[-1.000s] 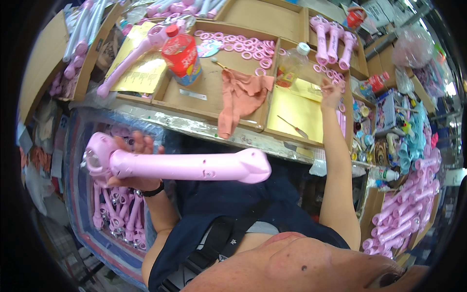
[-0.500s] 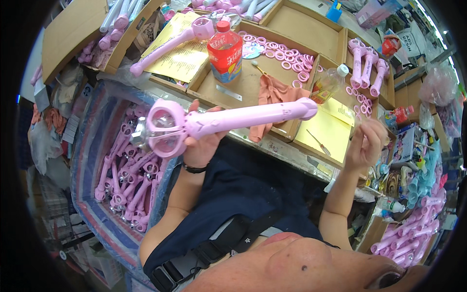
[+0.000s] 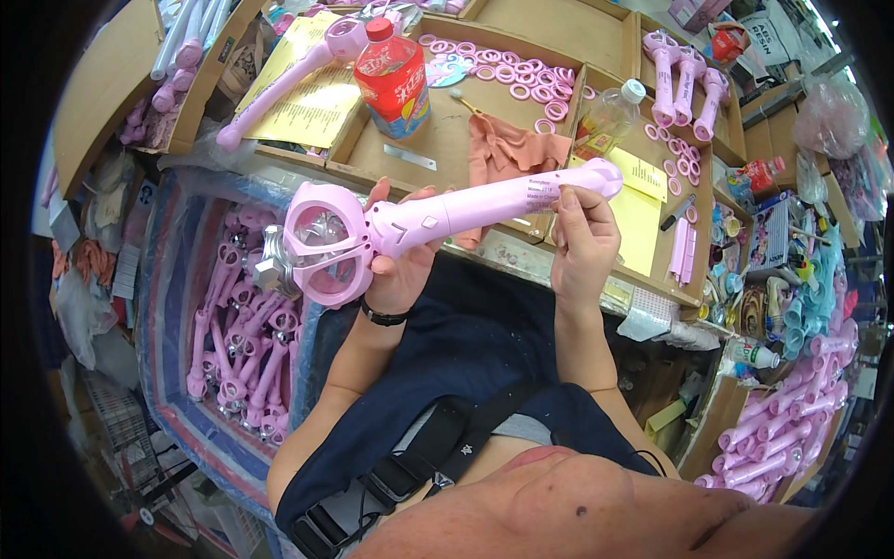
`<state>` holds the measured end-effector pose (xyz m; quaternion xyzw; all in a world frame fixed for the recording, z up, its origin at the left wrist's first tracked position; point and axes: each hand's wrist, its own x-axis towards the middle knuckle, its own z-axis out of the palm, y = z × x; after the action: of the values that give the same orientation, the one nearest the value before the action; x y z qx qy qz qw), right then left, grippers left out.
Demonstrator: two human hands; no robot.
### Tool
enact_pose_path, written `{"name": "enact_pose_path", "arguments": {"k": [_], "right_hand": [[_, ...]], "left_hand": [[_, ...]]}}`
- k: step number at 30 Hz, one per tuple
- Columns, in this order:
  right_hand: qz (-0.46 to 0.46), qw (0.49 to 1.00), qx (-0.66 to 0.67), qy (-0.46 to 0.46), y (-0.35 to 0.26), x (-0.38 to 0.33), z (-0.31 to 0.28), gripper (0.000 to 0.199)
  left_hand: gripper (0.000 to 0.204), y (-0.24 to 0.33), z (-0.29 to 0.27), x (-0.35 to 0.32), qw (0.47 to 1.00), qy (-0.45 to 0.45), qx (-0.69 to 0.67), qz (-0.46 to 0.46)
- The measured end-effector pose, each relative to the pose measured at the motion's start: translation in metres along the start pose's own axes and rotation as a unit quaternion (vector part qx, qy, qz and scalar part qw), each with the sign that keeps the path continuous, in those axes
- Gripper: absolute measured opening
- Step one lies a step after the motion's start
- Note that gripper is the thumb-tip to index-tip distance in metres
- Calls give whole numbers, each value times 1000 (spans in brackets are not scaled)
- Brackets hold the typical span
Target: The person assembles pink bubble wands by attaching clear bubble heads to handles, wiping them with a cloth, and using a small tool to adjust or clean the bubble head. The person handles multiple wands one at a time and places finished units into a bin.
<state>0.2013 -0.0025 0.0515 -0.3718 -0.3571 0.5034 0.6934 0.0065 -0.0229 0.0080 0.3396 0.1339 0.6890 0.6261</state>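
Left hand (image 3: 400, 270): curled loosely around the pink wand (image 3: 438, 219).
Right hand (image 3: 585, 240): thumb and forefinger pinched at its handle; anything between cannot be told.
Pink wand: held mid-view, smooth plastic, openwork head toward nine o'clock.
Cloth (image 3: 507, 149): wrinkled, at one o'clock.
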Motion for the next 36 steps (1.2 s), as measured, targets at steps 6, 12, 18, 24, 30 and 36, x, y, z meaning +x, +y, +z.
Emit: {"name": "enact_pose_path", "arguments": {"k": [6,12,18,24,30,36], "right_hand": [[9,999,-29,-23,-5,-5,2,13],[45,985,147,-73,-13,-23,19,13],[-33,988,127,81,-1,14,8,18],[-357,889,-15,287,-31,37,-82,18],[-371,915,-4,157,-57,6,-74,20],[-270,944,185,50,-73,-13,-60,13]], "left_hand": [[100,-1,0,-1,1000,-17,3,-5],[100,-2,-4,0,999,-32,1,11],[92,2,-7,-5,1000,4,13,21],[88,29,-14,-10,994,12,-108,24],[89,39,13,-5,951,-162,-264,19],[94,38,8,-5,952,-177,-248,0]]}}
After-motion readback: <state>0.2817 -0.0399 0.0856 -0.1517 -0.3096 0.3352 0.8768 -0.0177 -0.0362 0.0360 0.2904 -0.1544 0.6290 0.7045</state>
